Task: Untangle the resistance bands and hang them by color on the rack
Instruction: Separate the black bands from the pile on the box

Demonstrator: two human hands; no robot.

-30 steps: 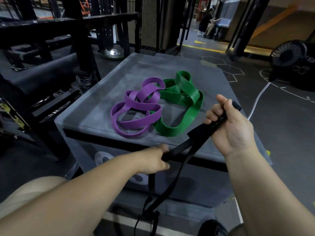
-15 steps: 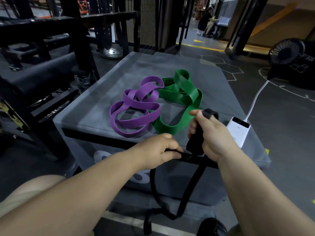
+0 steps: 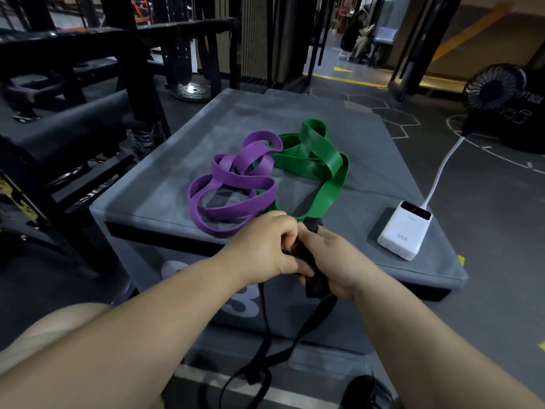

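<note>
Both hands grip a black resistance band at the near edge of the grey padded box. My left hand and my right hand are pressed close together around a bunched part of it. The rest of the black band hangs down in front of the box in twisted loops. A purple band lies coiled on the box top. A green band lies beside it on the right, and the two overlap where they meet.
A white power bank with a white cable lies on the box's right near corner. A black metal rack and a bench stand at the left. A black fan sits on the floor at far right. A person sits far back.
My right hand has come down and left from beside the green band to meet my left hand. The black band, earlier stretched between them, is now bunched in both hands.
</note>
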